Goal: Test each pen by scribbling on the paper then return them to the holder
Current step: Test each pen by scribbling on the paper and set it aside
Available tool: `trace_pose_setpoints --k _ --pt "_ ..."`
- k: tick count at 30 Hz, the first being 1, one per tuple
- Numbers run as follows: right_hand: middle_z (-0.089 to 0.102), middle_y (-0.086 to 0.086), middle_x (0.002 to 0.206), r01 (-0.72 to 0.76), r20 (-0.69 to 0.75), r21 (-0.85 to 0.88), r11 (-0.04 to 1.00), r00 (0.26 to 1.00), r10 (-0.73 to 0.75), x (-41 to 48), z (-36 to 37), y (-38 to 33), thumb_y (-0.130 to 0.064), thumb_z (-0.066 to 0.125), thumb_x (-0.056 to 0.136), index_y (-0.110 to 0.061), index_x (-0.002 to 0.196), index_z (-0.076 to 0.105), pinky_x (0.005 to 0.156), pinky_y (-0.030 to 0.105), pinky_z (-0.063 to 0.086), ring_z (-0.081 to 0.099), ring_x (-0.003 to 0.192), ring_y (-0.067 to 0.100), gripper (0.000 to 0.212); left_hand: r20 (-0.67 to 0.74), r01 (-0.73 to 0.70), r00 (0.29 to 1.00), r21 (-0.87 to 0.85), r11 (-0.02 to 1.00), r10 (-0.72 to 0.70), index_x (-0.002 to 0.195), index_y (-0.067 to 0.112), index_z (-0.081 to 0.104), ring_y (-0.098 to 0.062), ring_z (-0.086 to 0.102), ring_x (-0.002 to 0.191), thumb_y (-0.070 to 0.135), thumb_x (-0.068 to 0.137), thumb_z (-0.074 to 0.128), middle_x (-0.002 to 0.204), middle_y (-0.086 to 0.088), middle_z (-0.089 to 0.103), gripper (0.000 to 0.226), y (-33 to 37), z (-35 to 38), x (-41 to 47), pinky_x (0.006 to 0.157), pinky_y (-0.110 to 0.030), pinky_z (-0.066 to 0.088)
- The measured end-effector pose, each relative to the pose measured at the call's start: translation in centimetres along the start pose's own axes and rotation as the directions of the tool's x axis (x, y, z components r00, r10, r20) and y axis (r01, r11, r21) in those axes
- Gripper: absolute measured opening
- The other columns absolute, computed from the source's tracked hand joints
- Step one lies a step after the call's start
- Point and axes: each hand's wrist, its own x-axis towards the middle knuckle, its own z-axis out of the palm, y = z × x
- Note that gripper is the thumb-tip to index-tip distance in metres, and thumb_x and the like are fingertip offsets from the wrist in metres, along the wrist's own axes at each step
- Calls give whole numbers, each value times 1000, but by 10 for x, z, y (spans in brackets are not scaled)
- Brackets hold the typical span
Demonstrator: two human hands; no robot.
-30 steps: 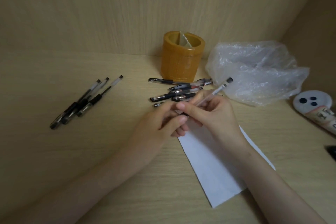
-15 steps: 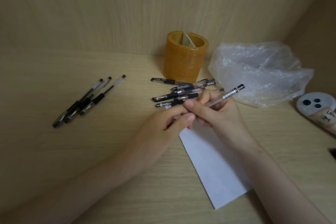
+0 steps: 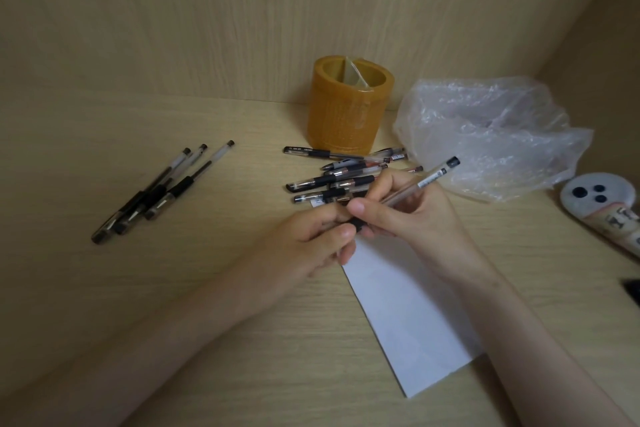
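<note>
The grip of the right hand (image 3: 412,218) is closed round a clear-barrelled pen (image 3: 415,185), thumb and fingers curled on its lower half, the capped black end slanting up and away toward the plastic bag (image 3: 491,135); the left hand (image 3: 308,243) meets it there, thumb and forefinger pinching the pen's dark lower end, though I cannot tell whether that is a cap coming off or the rubber sleeve; the pen hangs just above the top edge of the paper (image 3: 408,308), which lies on the desk (image 3: 104,288) under both wrists and shows no scribble that I can make out; just beyond the hands a pile of pens (image 3: 332,178) lies loose in front of the holder (image 3: 346,114), an amber tub that stands upright with only a clear divider showing inside, no pens; well apart on the left, three pens (image 3: 159,194) lie side by side; I take those as already tried, so the job looks early: most pens untested, none returned.
</note>
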Motion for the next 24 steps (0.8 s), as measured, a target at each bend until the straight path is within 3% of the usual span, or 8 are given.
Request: trace_pose_setpoints --k 4,8,11,18,22,24 --pt "57 6 49 29 38 31 999 999 -30 0 0 0 -8 68 79 -3 65 52 51 14 39 51 45 11 22 -35 27 999 -2 1000 -27 92 18 65 -2 28 45 26 96 40 53 12 33 27 9 2 -2 41 -12 25" --pt "60 0 49 23 52 78 997 998 -27 1 -1 -1 -4 64 81 -6 65 50 50 13 40 56 46 10 22 -35 0 999 -88 996 -3 87 8 63 -5 23 40 21 95 42 50 6 28 26 14 2 -2 37 -13 22" --pt "60 -2 50 23 44 47 999 999 -25 2 -1 0 -10 69 83 -13 63 54 48 17 36 53 48 20 26 -23 -1 1000 -149 989 -2 84 7 63 -7 21 38 20 94 43 49 2 27 26 15 3 -3 35 -13 21" --pt "60 -3 51 32 48 3 999 998 -32 2 -3 -1 -18 69 83 -21 62 56 48 24 35 50 51 24 24 40 52 998 -262 964 -43 83 7 62 -7 18 39 32 84 47 47 6 24 30 17 3 -3 36 -16 16" --pt "61 6 51 32 63 22 999 997 -33 0 -3 -2 -2 63 85 -3 66 52 52 16 43 59 47 15 22 32 31 999 -102 994 -28 86 10 61 -5 31 44 25 93 42 51 6 37 25 7 3 -1 41 -14 27" --pt "56 18 51 14 80 45 999 997 -18 -1 -2 -1 4 61 84 2 68 49 52 24 48 62 47 25 20 35 5 999 -30 1000 -4 90 13 63 -2 40 50 20 97 41 60 7 55 25 4 1 1 46 -13 33"
